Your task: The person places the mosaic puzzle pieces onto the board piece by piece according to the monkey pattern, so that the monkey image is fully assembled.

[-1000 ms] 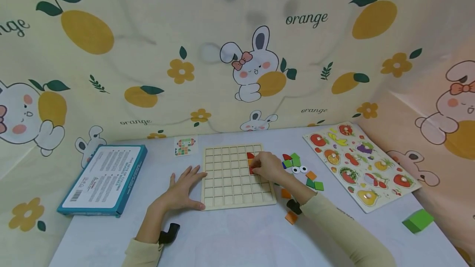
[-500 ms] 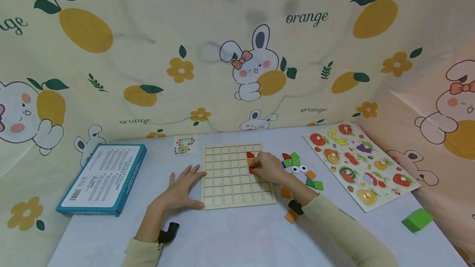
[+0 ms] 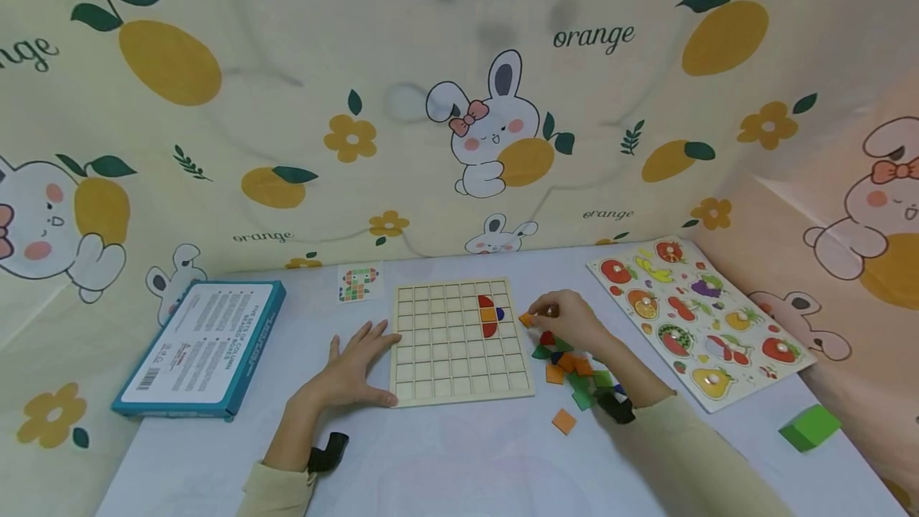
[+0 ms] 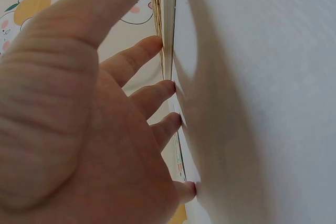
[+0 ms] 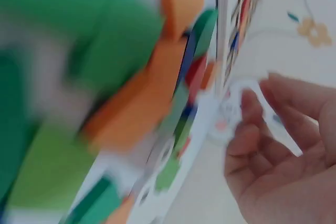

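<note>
My left hand (image 3: pixel 352 369) rests spread at the left side of the wooden grid board (image 3: pixel 431 349), its fingertips and thumb touching the edge. On the board lie a red curved piece (image 3: pixel 485 301), an orange piece (image 3: pixel 487 314), another red curved piece (image 3: pixel 490 330) and a small blue rounded piece (image 3: pixel 500 314). My right hand (image 3: pixel 574 321) hovers just right of the board, fingers loosely bent. An orange tile (image 3: pixel 526 319) shows at its fingertips in the head view; in the right wrist view nothing sits between thumb and fingers.
Loose coloured tiles (image 3: pixel 583 366) are heaped beneath the right wrist, with an orange tile (image 3: pixel 564 421) in front. A pattern card (image 3: pixel 360 283) lies behind the board. A blue-edged box (image 3: pixel 197 345) stands left; a fruit puzzle (image 3: pixel 696 317) and green block (image 3: pixel 809 427) are right.
My right hand has moved right, off the board, uncovering the red, orange and blue pieces there. It now covers part of the loose tiles. The left hand has stayed put.
</note>
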`<move>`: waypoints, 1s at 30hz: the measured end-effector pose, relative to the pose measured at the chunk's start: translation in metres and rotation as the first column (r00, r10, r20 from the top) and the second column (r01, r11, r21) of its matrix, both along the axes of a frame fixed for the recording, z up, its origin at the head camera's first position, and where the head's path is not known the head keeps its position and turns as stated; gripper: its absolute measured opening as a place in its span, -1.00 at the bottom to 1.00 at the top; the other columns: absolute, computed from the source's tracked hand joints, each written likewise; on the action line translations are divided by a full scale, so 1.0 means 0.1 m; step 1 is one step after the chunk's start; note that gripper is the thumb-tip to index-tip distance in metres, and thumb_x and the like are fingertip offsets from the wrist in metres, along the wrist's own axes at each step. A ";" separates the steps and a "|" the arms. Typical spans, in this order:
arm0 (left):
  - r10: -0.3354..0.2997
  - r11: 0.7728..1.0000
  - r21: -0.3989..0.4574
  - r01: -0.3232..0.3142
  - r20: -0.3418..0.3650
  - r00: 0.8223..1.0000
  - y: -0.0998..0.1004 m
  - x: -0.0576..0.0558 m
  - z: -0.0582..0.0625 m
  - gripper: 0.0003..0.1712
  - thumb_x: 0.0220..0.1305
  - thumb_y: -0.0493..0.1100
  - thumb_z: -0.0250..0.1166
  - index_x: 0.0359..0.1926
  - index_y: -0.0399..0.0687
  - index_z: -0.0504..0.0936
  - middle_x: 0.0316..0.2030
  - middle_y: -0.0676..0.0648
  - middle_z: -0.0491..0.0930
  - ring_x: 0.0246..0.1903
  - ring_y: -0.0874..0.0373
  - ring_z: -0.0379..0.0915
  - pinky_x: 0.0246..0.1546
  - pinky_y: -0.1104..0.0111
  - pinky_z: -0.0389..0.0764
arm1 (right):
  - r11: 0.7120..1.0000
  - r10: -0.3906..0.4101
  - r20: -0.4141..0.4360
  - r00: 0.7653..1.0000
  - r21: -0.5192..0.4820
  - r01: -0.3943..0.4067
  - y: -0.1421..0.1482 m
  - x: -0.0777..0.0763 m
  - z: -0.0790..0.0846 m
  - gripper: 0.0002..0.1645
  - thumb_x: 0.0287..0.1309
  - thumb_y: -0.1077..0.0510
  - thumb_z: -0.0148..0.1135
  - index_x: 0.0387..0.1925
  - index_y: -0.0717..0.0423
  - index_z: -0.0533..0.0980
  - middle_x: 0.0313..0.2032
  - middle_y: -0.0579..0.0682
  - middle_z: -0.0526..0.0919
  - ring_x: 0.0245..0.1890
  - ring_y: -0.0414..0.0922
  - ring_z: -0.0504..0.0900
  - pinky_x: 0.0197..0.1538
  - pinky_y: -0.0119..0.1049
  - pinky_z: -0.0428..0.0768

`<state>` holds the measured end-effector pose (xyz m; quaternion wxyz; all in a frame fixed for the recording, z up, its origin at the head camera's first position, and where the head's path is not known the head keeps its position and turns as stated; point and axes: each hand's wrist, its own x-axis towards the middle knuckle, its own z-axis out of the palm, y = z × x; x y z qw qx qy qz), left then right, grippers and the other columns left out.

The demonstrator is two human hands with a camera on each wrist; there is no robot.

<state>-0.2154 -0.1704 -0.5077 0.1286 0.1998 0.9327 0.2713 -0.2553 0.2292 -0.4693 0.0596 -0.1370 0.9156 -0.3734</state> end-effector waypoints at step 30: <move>0.011 1.000 -0.011 -0.011 0.010 1.000 0.01 0.00 0.01 0.24 -0.23 0.31 0.60 0.48 0.05 0.29 0.55 -0.17 -0.02 0.53 -0.24 -0.34 0.27 -0.44 -0.49 | 0.987 0.161 0.103 0.981 -0.018 -0.160 0.67 0.94 -0.19 -0.75 0.10 0.22 0.45 -0.14 0.03 0.74 -0.32 -0.06 0.36 -0.29 -0.14 0.33 -0.33 -0.38 0.35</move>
